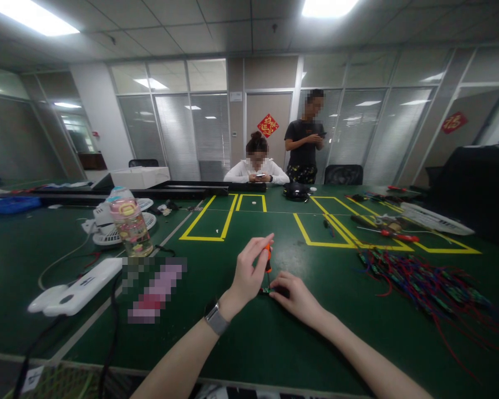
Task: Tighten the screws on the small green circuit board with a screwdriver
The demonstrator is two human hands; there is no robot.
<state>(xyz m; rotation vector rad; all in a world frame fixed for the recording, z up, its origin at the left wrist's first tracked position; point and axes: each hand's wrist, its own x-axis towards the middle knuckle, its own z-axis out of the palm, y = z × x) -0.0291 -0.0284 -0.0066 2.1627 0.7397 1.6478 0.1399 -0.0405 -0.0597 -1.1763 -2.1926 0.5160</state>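
Circuit board (266, 291), small, flat and green, is set on the smooth green tabletop (241, 354) between the left hand (250, 263) and the right hand (293, 293). Both bare forearms are stretched forward from the lower edge and angled inward. A watch (216, 317) with a grey band is worn on the left wrist. The left hand is raised, fingers pointed upward, its thumb and fingers closed around the orange-and-black handle of a screwdriver (268, 265). The tool is held nearly upright, its thin shaft aimed down at the board; whether contact is made by the tip cannot be told. The right hand is held low, palm down, its fingers bent and brought together with the thumb at the board's right edge. At left, a rounded white plastic device (83, 288) is placed near a clear, pink-topped bottle (133, 235). At right, thin red and blue wires (424, 288) are heaped in a tangle. Beyond, rectangles are marked in yellow tape (202, 239). Farther back, phones are held by 2 people, 1 seated (253, 169) and 1 standing (304, 141).
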